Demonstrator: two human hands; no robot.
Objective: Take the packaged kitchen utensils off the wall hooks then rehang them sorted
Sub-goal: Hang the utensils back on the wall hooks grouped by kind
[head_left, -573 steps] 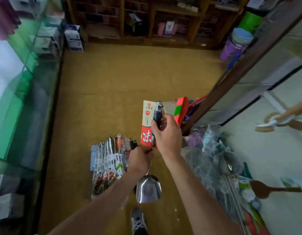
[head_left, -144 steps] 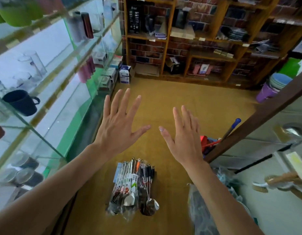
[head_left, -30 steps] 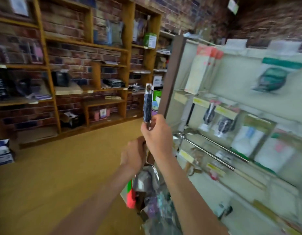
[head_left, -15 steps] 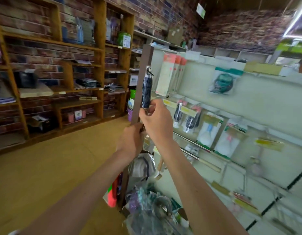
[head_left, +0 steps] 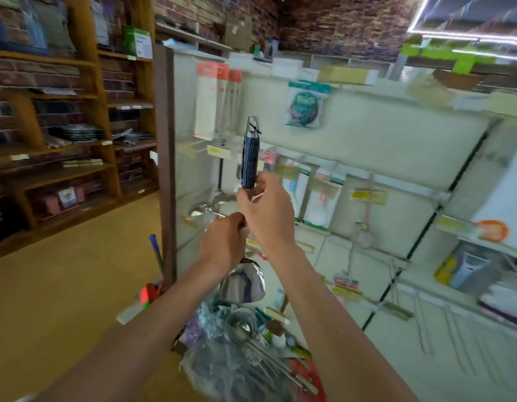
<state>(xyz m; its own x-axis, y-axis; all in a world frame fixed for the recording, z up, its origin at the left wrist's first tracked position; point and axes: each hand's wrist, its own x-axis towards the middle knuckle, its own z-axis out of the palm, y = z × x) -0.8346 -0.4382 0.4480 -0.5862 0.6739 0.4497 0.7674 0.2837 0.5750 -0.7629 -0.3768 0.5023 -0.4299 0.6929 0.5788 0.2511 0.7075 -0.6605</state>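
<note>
Both hands are up in front of the display wall (head_left: 367, 134), and they share one item: a steel turner (head_left: 249, 161), held upright. The right hand (head_left: 266, 210) sits higher, thumb and fingertips pinching the bottom end of the dark blue striped handle. The left hand (head_left: 222, 242) is just beneath it and touching it, fingers wrapped tight round the thin shaft. Neither hand has a loose finger to spare.

Above the right hand the handle rises to a metal cap (head_left: 252, 127) with a hanging hole and a small black tie poking out. Below the left wrist hangs the turner's shiny blade (head_left: 244, 282), tilted and catching reflections.

Past the fingertips, the wall carries hooks and yellow price tags. Red-topped cards (head_left: 216, 97) hang up and to the left of the handle, a teal pack (head_left: 305, 105) up and to the right, white utensils in packets (head_left: 318, 198) just beyond the right hand. A ladle (head_left: 200, 211) gleams just left of the left hand.

Under both forearms lies a heap of bagged utensils (head_left: 242, 358), steel and plastic jumbled together. Far out to the left of the left arm stand wooden shelves (head_left: 86, 111) against brick. The picture is blurred on the right side, so labels there cannot be read.
</note>
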